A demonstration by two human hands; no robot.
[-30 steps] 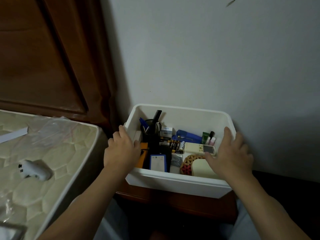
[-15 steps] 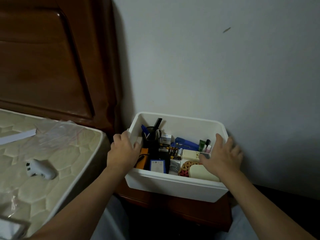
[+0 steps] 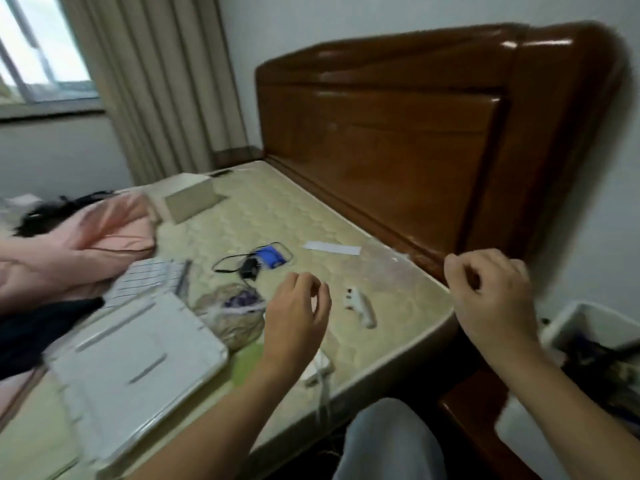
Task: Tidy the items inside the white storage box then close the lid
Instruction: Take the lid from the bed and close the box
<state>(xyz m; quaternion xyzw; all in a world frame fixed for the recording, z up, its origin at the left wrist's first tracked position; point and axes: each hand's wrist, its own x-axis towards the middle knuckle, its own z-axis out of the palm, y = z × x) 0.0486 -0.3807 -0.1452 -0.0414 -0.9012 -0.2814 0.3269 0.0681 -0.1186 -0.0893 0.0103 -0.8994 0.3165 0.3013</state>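
White storage box sits at the far right edge of view, low beside the bed on a wooden nightstand, only its left corner visible, dark items inside. No lid on it. The lid, a flat white panel with ridges, lies on the mattress at lower left, long axis running from near-left to far-right, well apart from the box.

Left hand hovers over the mattress, fingers loosely curled, holding nothing. It is the nearer hand to the lid, which lies just to its left and below. Right hand hangs near the mattress corner, fingers loosely curled, empty, closer to the box.

Judgement: next move is likely fetching the lid, left hand first, then carrying it rightward across to the box.

Clutter between: crumpled plastic bag touching the lid's far-right corner, small white device just right of the left hand, blue device with black cable further back, paper strip, pink cloth at left. The bag could snag on lifting. Frame is motion-blurred.
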